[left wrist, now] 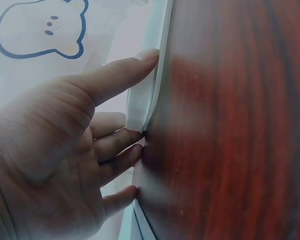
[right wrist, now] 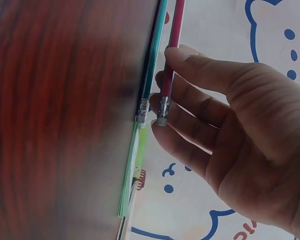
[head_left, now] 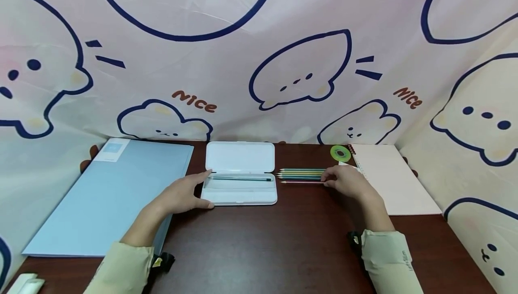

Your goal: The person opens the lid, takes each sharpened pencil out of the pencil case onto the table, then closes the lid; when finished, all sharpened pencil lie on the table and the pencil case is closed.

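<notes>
metal-ferruled pencil (right wrist: 175,27), glossy wood-grained table (head_left: 259,249)

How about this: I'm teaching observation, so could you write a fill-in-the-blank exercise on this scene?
In the right wrist view, the right hand pinches a pencil coloured ____.
The lid of the case is ____, not closed.
In the head view, the blue folder lies ____ of the case.
Missing: red; open; left.

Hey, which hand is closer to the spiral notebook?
The right hand: it pinches a red pencil beside the left edge of the notebook. The left hand is farther away, holding the left end of the open pencil case.
</notes>
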`<action>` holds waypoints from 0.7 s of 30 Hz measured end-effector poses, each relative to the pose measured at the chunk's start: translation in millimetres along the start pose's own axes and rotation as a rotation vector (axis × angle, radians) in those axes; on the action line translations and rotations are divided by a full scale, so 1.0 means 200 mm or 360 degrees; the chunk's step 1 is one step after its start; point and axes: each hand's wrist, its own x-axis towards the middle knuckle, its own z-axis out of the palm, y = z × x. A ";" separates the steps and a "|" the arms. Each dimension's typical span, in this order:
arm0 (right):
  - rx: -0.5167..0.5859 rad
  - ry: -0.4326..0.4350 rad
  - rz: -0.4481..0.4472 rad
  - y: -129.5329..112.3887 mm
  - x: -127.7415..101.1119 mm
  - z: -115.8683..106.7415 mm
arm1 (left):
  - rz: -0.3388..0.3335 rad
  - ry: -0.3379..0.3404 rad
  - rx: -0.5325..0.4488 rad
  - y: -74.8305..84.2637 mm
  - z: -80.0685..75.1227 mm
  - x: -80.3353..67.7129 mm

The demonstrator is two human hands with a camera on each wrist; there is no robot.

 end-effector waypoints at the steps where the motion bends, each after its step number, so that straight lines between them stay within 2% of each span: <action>1: -0.0013 -0.0001 -0.0003 0.00 0.00 0.00 | 0.0002 -0.0002 0.0002 0.00 0.00 0.00; 21: -0.0128 -0.0037 -0.0026 -0.04 0.06 0.02 | -0.0009 -0.0022 0.0004 0.00 0.00 0.00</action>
